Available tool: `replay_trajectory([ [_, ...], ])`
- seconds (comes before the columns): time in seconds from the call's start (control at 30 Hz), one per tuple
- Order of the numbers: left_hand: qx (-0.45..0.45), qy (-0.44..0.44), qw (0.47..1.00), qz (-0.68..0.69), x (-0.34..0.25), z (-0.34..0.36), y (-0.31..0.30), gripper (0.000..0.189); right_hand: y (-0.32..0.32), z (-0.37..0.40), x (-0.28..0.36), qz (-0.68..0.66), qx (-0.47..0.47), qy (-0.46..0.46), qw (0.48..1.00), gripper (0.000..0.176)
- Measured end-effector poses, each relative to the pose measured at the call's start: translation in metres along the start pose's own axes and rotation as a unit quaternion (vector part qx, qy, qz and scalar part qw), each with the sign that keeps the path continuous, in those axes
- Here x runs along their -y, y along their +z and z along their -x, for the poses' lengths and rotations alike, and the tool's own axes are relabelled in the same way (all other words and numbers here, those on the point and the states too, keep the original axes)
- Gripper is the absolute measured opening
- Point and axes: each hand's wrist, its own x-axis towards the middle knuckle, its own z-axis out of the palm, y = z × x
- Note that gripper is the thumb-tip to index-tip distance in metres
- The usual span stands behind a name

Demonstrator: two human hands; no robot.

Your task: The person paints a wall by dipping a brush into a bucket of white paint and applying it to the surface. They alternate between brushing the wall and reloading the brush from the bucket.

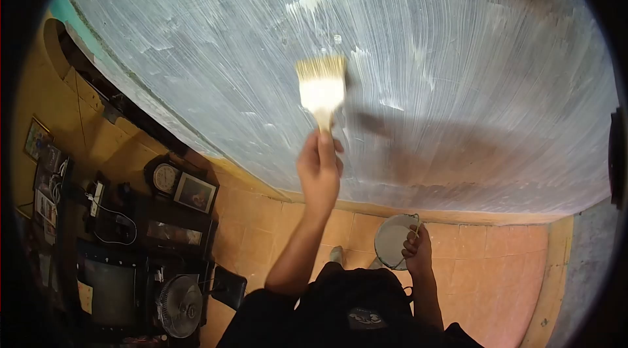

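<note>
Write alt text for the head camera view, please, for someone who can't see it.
A left hand holds a wide brush before a wall covered in white streaks; the right hand grips a bucket by its handle over an orange tiled floor. To the left are a fan and a clock.

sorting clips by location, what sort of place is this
Probably a living room in someone's home: an electric fan, a clock and a framed picture are among the furnishings on one side.
</note>
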Motion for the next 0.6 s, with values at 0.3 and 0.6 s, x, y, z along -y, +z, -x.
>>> replay_trajectory([
  [0.3, -0.014, -0.138, 0.984, -0.112, 0.243, 0.103, -0.034, 0.033, -0.008, 0.006, 0.005, 0.010, -0.034, -0.010, 0.999, 0.028],
  [0.6, 0.089, -0.441, 0.893, -0.019, 0.173, 0.058, -0.057, 0.039, -0.016, -0.001, 0.003, 0.014, -0.034, -0.020, 0.999, 0.028],
])
